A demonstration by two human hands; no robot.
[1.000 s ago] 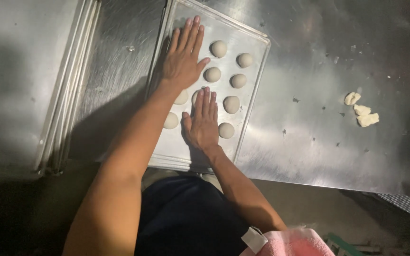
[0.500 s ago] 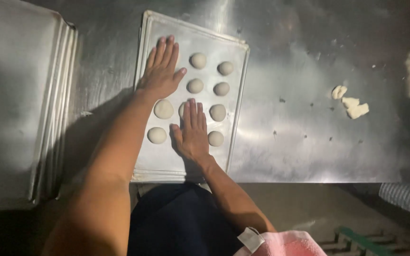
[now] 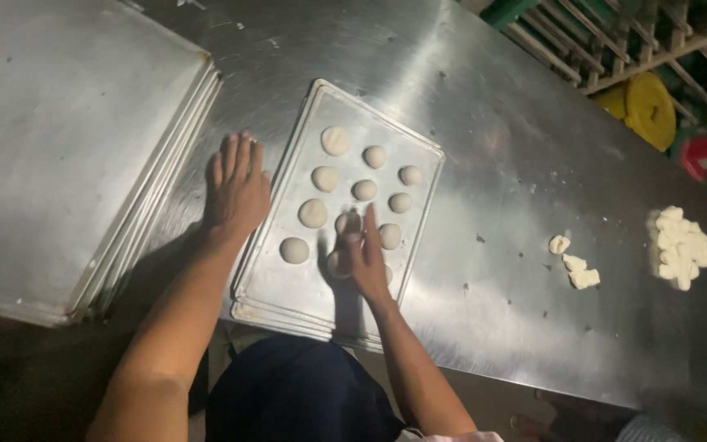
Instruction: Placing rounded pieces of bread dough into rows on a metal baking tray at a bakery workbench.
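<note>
A: Since half a second back, left hand (image 3: 237, 190) has slid off the baking tray (image 3: 419, 214) and lies flat on the steel table (image 3: 493, 123) just beside the tray's left rim, fingers pressed together, pointing away from the person. Right hand (image 3: 363, 255) has shifted too; it sits lower on the tray, fingers together and extended over a dough ball (image 3: 339, 263).

B: Pinching it?

A: Cannot tell. The fingers cover part of the ball; it looks like pressing or rolling, no clear pinch.

B: Progress?

A: Judging by the layout: about ten rounded balls in three rough columns fill the far and middle part of the tray. Near end bare. To the right, well apart, a few cut dough pieces (image 3: 574, 266) and a dough pile (image 3: 679, 247) lie unshaped. So partly filled, more to go.

B: Tray orientation?

A: Long axis runs from the person outward, tilted slightly to the right at the far end. It rests on other trays; a separate tray stack (image 3: 67, 139) lies left.
</note>
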